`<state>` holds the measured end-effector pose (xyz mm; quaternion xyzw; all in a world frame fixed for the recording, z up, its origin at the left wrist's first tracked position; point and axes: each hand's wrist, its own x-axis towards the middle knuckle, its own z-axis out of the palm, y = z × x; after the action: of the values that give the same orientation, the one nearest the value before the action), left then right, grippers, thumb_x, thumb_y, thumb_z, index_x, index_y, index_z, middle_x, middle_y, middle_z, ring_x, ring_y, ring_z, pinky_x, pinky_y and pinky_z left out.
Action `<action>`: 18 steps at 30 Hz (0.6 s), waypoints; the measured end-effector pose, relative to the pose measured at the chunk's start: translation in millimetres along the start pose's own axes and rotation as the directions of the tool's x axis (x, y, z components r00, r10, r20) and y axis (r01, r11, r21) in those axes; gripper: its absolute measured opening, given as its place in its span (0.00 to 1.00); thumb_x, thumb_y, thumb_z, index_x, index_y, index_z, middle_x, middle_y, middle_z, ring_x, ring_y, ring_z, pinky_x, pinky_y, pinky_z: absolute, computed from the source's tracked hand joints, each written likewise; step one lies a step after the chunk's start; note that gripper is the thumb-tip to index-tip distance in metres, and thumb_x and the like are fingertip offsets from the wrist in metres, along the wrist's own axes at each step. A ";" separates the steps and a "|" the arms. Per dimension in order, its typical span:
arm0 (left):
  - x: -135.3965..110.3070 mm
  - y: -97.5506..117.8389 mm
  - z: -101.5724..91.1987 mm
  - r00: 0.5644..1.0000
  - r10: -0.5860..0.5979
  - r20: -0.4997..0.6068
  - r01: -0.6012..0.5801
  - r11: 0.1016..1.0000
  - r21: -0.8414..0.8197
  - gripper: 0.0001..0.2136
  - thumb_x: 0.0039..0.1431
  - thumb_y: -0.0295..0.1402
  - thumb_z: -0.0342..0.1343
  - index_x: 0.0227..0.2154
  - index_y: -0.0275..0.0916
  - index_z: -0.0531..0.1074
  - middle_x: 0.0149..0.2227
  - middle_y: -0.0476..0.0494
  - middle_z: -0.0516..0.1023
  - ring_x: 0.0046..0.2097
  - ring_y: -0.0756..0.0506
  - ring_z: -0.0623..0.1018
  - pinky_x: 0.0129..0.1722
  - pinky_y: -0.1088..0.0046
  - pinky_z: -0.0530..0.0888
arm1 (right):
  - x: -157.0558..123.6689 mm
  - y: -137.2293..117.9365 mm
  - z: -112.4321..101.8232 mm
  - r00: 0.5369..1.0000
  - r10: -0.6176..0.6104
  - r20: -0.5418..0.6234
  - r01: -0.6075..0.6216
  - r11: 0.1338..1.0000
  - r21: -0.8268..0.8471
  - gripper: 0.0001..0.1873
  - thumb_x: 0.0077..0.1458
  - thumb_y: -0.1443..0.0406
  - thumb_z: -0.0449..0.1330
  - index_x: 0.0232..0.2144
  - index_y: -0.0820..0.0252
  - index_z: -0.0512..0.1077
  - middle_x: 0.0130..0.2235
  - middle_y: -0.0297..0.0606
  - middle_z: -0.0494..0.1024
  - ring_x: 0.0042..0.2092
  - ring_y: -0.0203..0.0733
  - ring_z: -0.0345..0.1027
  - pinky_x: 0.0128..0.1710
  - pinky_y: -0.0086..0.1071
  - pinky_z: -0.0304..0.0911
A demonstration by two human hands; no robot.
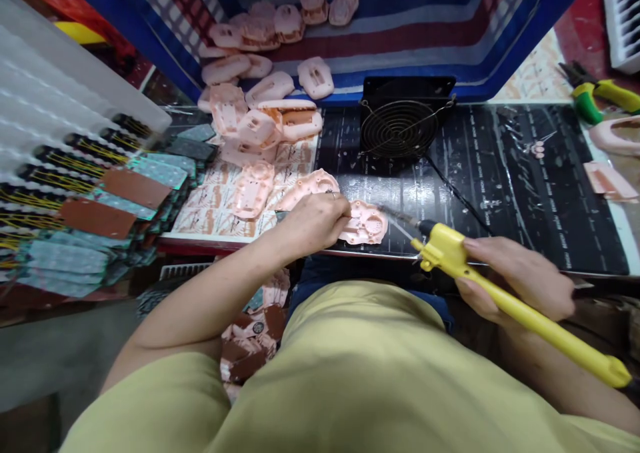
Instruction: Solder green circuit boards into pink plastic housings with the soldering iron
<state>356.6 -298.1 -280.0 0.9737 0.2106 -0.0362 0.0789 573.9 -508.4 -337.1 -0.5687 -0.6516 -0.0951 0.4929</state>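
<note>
My right hand [520, 276] is wrapped round the handle of a yellow soldering gun [445, 245], its dark metal tip and thin solder feed tube pointing left. The tip is just right of a pink plastic shell half [369, 224], which lies inner side up at the table's front edge. My left hand [319, 218] is closed in a pinch over the shell's left end. What its fingertips hold is hidden. Behind that hand, partly covered, lies another pink shell half [313, 185]. A further open shell half [254, 188] rests to its left.
A small black fan [399, 130] stands behind the shell, its cable running right. Pink shells pile up before and inside a blue crate [520, 33]. Stacked circuit boards [65, 261] with yellow wires sit left. Yellow-green pliers [595, 93] lie far right.
</note>
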 end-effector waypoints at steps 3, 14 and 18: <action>1.6 1.2 0.2 1.000 0.006 0.021 -0.006 1.000 0.010 0.10 0.62 0.25 0.49 0.34 0.30 0.77 0.37 0.35 0.81 0.41 0.39 0.81 0.43 0.65 0.75 | -7.6 0.2 13.3 0.992 -0.117 0.050 0.112 0.990 0.087 0.26 0.54 0.65 0.68 0.55 0.58 0.70 0.35 0.36 0.81 0.33 0.39 0.77 0.30 0.29 0.75; 5.8 6.1 -4.9 0.996 0.005 0.086 -0.012 0.997 0.080 0.11 0.62 0.24 0.48 0.33 0.30 0.77 0.37 0.35 0.81 0.41 0.40 0.80 0.42 0.66 0.75 | 8.4 -0.3 21.5 0.978 -0.196 0.067 0.177 0.959 0.221 0.13 0.49 0.73 0.70 0.37 0.62 0.72 0.27 0.36 0.78 0.30 0.38 0.76 0.28 0.26 0.75; 6.8 6.6 -5.2 0.995 -0.003 0.103 -0.006 0.996 0.088 0.11 0.62 0.24 0.49 0.33 0.30 0.77 0.37 0.35 0.81 0.41 0.40 0.80 0.42 0.65 0.75 | 10.4 1.9 17.5 0.979 -0.191 0.074 0.166 0.950 0.264 0.12 0.49 0.74 0.70 0.36 0.63 0.73 0.28 0.37 0.79 0.30 0.36 0.76 0.29 0.26 0.75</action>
<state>365.8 -300.4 -274.7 0.9732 0.2037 -0.0956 0.0466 567.5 -489.1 -338.7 -0.4428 -0.7308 -0.0261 0.5188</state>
